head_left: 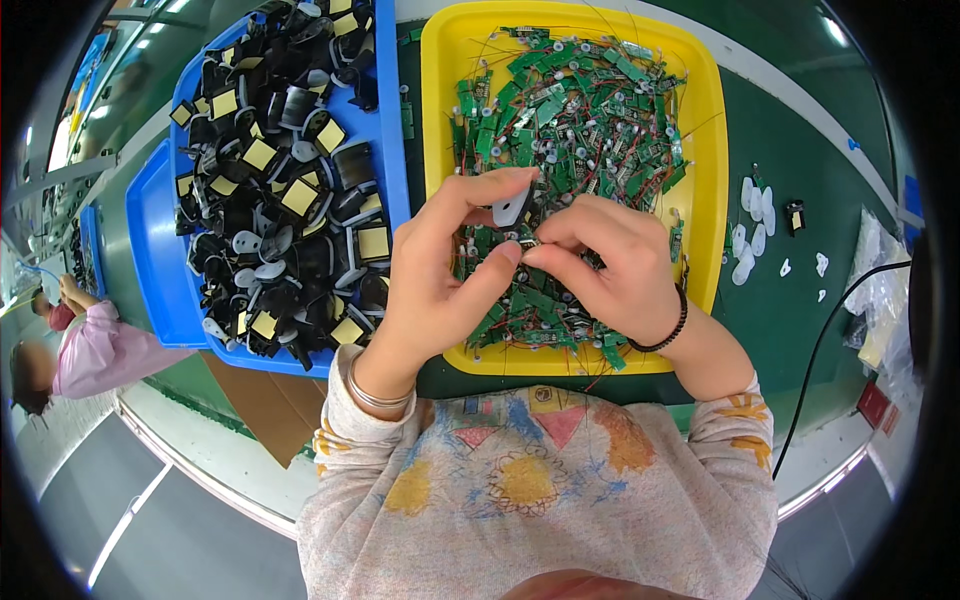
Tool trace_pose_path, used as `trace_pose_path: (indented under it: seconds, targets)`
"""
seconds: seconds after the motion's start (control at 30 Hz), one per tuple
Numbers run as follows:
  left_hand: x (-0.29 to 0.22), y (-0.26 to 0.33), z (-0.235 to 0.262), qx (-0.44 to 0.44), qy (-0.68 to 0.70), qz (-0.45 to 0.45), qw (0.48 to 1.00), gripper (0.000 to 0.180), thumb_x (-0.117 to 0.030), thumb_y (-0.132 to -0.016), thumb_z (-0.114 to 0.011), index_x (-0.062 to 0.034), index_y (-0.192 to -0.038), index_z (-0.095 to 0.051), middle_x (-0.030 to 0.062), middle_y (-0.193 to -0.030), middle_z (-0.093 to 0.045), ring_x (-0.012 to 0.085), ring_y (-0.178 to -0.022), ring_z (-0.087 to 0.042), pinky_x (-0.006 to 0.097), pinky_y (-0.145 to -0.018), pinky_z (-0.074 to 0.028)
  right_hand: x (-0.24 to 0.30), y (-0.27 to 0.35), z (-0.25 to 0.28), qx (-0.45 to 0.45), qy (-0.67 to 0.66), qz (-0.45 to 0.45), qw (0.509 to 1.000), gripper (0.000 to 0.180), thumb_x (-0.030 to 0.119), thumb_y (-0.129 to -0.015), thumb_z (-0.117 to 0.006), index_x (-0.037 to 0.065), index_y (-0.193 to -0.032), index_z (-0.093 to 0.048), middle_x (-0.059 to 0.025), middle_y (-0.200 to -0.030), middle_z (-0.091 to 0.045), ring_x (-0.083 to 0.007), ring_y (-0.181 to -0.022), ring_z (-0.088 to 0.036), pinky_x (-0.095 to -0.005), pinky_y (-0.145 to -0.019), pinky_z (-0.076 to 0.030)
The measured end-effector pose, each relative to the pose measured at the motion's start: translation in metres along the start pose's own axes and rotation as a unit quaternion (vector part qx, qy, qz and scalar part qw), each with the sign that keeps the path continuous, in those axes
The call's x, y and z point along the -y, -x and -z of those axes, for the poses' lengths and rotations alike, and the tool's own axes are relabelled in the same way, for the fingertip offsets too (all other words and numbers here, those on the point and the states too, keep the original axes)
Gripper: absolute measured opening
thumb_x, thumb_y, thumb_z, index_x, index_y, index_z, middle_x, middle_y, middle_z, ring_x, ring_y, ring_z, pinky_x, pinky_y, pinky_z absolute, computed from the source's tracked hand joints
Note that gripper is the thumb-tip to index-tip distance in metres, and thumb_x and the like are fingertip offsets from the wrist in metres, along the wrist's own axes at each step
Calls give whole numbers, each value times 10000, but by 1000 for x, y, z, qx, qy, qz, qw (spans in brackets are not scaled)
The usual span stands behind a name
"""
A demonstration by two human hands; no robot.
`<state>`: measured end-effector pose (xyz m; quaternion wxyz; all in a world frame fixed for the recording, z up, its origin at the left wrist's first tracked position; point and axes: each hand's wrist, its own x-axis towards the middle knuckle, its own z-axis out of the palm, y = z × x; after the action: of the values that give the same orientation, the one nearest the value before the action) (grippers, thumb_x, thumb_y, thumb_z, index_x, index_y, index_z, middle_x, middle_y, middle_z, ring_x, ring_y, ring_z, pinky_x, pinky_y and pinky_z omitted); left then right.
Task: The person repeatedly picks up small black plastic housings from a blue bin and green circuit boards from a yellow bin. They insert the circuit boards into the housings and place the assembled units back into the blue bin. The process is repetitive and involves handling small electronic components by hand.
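Over the yellow tray (706, 240), my left hand (430, 265) grips a small whitish plastic piece (510, 209) with a hole, between thumb and index finger. My right hand (620, 265) is closed in a pinch right beside the left fingertips. Something tiny lies between its thumb and index finger, too hidden to name. Beneath both hands the tray holds a heap of small green circuit boards (600, 105) with thin red and black wires.
To the left, a blue tray (391, 130) is piled with black and white plastic parts (300, 195) bearing yellowish pads. White oval pieces (757, 205), a small black part (795, 217) and clear plastic bags (882, 290) lie at right, near a black cable (815, 365). Another person (110, 350) sits far left.
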<state>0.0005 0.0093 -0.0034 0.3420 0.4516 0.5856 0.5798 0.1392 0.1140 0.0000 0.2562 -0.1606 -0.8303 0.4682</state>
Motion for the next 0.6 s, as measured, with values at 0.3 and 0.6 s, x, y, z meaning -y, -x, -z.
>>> trace_pose_path:
  seconds: [0.3, 0.6]
  targets:
    - [-6, -2, 6, -48, -123, -50, 990, 335, -37, -682, -660, -26, -1012, -606, 102, -970, -621, 232, -839, -565, 311, -712, -455, 4, -5, 3, 6, -90, -45, 995, 125, 43, -744, -657, -6, -824, -574, -85, -768, -568, -166, -662, -591, -240, -580, -475]
    - [-11, -15, 22, -88, -477, -108, 868, 436, -177, -718, -661, -61, -1119, -534, 86, -1069, -563, 321, -1067, -449, 406, -893, -358, -3, -8, 17, -21, -131, -126, 983, 138, 3, -745, -638, -16, -863, -569, -73, -808, -561, -128, -732, -577, -229, -636, -481]
